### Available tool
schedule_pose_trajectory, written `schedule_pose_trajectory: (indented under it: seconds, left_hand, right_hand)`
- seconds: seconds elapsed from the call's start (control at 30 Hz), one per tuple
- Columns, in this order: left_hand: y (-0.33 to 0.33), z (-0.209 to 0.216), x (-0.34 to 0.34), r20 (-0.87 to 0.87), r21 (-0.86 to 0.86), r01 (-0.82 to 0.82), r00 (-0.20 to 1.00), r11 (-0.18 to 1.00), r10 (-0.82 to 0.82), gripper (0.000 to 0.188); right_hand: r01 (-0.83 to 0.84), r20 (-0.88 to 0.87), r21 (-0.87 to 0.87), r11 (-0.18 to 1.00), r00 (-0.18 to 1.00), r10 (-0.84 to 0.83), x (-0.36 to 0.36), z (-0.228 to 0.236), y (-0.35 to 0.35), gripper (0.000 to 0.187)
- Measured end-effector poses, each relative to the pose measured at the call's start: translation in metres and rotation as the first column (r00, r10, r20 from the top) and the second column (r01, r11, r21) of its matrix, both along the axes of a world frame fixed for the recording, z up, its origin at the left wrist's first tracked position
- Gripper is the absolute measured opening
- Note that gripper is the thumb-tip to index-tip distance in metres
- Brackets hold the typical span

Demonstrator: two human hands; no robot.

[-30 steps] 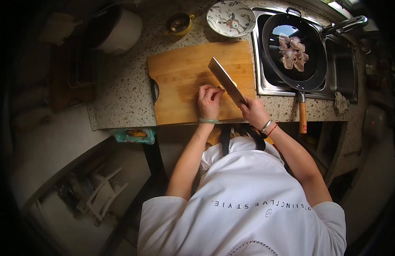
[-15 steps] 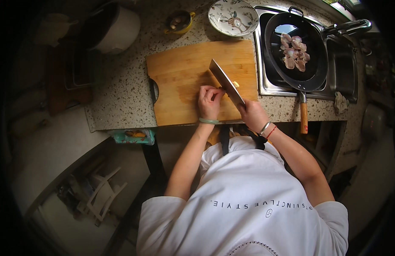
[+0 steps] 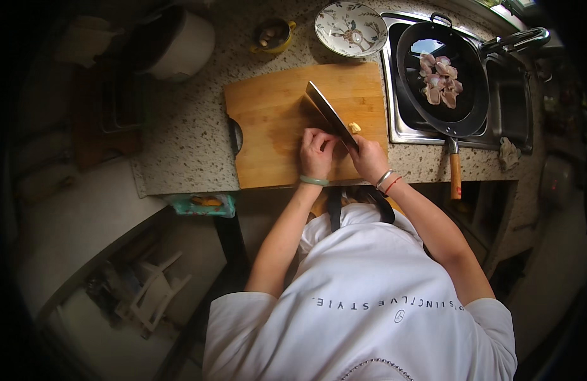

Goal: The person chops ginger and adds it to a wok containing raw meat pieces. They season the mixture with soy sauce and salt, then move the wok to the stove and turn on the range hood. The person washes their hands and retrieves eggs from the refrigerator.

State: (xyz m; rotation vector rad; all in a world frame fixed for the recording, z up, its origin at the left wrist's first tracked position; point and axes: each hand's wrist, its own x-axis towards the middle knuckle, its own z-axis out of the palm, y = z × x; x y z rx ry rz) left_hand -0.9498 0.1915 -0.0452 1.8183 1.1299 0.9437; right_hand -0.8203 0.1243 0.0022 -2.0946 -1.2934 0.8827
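Note:
My right hand [image 3: 371,160] grips a cleaver [image 3: 329,113], whose broad blade slants up and to the left over a wooden cutting board [image 3: 265,101]. My left hand [image 3: 316,152] rests on the board just left of the blade. Its fingers are bent and pinched together, their tips close to the blade; whatever they hold is hidden. Small pale yellow pieces [image 3: 354,127] lie right of the blade, near my right hand; they are too small to name for certain.
A patterned bowl [image 3: 331,41] and a yellow cup with small round things [image 3: 277,44] stand behind the board. At right, a black wok [image 3: 474,105] holding pale pinkish pieces [image 3: 441,81] sits over the sink [image 3: 506,130], its wooden handle [image 3: 455,178] jutting out. A white pot [image 3: 192,47] stands far left.
The cleaver and my right hand have shifted a little left and farther from me. More of the pale yellow pieces shows beside the blade. My left hand keeps nearly the same place on the board.

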Motion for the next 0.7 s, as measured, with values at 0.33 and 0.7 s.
schedule_pose_trajectory:
  seconds: [0.33,0.7]
  left_hand:
    - [-0.001,-0.01,0.0,0.069,-0.003,-0.001,0.998,1.0,0.001,0.011]
    - [0.0,-0.011,-0.001,0.083,-0.039,-0.005,0.996,0.999,0.008,0.014]
  right_hand:
    - [-0.022,-0.105,-0.111,0.994,0.994,0.01,0.01,0.038,-0.015,0.013]
    - [0.022,-0.204,-0.274,0.961,0.976,-0.08,0.006,0.052,-0.008,0.018]
